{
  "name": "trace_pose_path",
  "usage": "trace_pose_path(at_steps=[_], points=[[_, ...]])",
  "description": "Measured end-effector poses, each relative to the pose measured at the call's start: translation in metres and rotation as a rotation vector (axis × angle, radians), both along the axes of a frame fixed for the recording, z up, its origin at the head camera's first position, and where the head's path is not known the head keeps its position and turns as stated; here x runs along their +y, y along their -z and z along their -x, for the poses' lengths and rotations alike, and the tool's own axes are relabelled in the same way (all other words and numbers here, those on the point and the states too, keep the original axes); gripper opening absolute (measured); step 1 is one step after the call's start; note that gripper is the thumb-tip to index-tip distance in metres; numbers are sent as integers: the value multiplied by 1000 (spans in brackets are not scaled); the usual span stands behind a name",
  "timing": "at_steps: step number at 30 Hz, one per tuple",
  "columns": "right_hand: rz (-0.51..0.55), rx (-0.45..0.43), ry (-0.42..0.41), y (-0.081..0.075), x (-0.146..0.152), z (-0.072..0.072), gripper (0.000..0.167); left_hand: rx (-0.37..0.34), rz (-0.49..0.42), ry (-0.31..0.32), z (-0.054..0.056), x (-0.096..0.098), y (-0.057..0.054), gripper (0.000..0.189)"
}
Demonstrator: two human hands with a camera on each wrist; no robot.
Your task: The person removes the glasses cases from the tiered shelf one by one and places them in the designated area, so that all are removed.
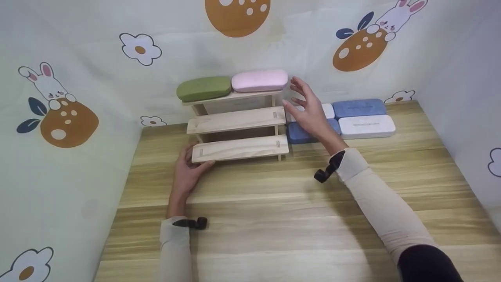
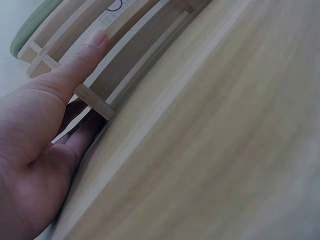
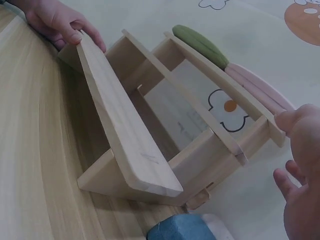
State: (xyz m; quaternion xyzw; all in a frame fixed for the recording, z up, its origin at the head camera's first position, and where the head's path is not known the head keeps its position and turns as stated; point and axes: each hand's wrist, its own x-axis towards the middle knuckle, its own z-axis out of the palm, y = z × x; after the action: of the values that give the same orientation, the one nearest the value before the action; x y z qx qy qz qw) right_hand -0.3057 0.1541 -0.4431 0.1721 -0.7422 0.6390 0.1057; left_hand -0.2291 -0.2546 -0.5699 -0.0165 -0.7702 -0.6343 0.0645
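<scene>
A three-tier wooden display rack [image 1: 239, 149] stands on the table near the back wall. My left hand [image 1: 185, 172] grips the left end of its lowest tier, thumb along the front edge and fingers round the side; the left wrist view shows the thumb [image 2: 82, 62] lying over the board. On the top tier lie a green glasses case [image 1: 204, 88] and, to its right, a pink glasses case [image 1: 260, 81]. My right hand [image 1: 312, 113] is beside the pink case's right end, fingers spread and holding nothing. In the right wrist view its thumb [image 3: 292, 120] overlaps the top board's end.
Right of the rack, two blue cases [image 1: 359, 108] and two white cases [image 1: 367, 126] lie in a two-by-two block, partly behind my right hand. A patterned wall covering [image 1: 176, 78] closes off the back and sides of the wooden table [image 1: 254, 219].
</scene>
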Motion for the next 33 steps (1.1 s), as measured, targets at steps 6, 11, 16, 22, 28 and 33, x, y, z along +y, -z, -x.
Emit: trace_pose_path(at_steps=[6, 11, 16, 22, 28, 33], points=[[48, 15, 11, 10, -5, 21, 78, 12, -7, -1, 0, 0, 1, 88], [30, 9, -6, 9, -5, 29, 81, 3, -11, -10, 0, 1, 1, 90], [14, 15, -2, 8, -3, 36, 79, -4, -32, -7, 2, 1, 1, 89], [14, 36, 8, 5, -8, 39, 78, -11, 14, -12, 0, -1, 0, 91], [38, 41, 37, 3, -17, 39, 78, -3, 57, -16, 0, -2, 0, 92], [33, 45, 97, 0, -22, 37, 79, 0, 60, -23, 1, -2, 0, 89]])
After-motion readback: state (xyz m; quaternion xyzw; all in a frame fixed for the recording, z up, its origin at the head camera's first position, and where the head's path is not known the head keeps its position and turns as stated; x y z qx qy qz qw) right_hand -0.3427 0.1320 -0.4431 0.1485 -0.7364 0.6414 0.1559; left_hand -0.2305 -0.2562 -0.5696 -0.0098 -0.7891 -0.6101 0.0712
